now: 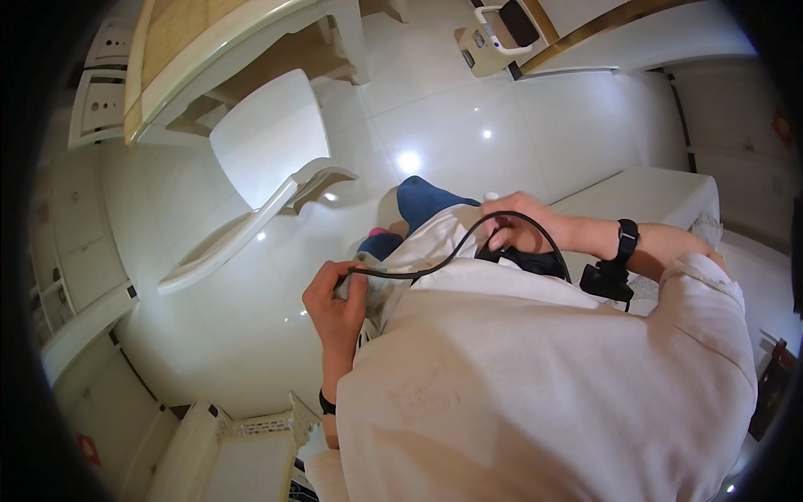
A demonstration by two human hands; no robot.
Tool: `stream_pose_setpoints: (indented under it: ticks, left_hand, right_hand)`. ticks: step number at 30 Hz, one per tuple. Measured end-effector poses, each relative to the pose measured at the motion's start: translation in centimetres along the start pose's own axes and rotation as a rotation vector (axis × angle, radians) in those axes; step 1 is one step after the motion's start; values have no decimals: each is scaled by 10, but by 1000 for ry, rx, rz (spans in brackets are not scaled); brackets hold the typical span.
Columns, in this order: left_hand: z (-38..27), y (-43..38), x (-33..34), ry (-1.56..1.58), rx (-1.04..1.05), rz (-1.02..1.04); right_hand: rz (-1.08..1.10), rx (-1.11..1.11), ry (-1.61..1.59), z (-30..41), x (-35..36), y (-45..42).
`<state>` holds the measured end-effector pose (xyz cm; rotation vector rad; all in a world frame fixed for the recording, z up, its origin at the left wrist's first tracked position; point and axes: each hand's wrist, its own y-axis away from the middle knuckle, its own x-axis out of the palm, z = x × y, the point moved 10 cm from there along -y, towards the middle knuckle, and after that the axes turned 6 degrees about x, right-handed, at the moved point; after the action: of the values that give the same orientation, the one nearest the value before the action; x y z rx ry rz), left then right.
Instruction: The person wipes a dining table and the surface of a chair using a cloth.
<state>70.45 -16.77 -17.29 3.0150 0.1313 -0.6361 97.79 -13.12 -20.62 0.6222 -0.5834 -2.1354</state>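
Observation:
A black cable (pixel 452 254) curves in front of my white shirt (pixel 502 351). My left hand (pixel 339 292) pinches the cable's left end between thumb and fingers. Behind those fingers is a grey cloth (pixel 375 290); whether the hand grips it too is unclear. My right hand (pixel 521 223) is curled near my waist, beside the cable's arch. A small white piece (pixel 490 197) shows at its knuckles, and what its fingers enclose is mostly hidden. Under that hand lies a black item (pixel 533 262), partly covered by the shirt. A black device (pixel 605 282) hangs by my right wristband (pixel 627 241).
A white chair (pixel 276 138) stands beside a table with a yellowish top (pixel 188 44). Farther off is a beige container with a white handle (pixel 486 47). A pale bench-like piece (pixel 646 194) is at right. My feet in blue socks (pixel 426 201) are on the glossy tiled floor (pixel 452 119).

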Motion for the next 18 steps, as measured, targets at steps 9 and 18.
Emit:
stream_pose_setpoints:
  ticks: [9,18]
  left_hand:
    - [-14,-10,19,-1,31,101]
    - [-41,-50,21,-48,195,95]
  right_hand:
    - [-102,408,-181,-91,-59,8]
    - [50,-138,220,17,-8,-31]
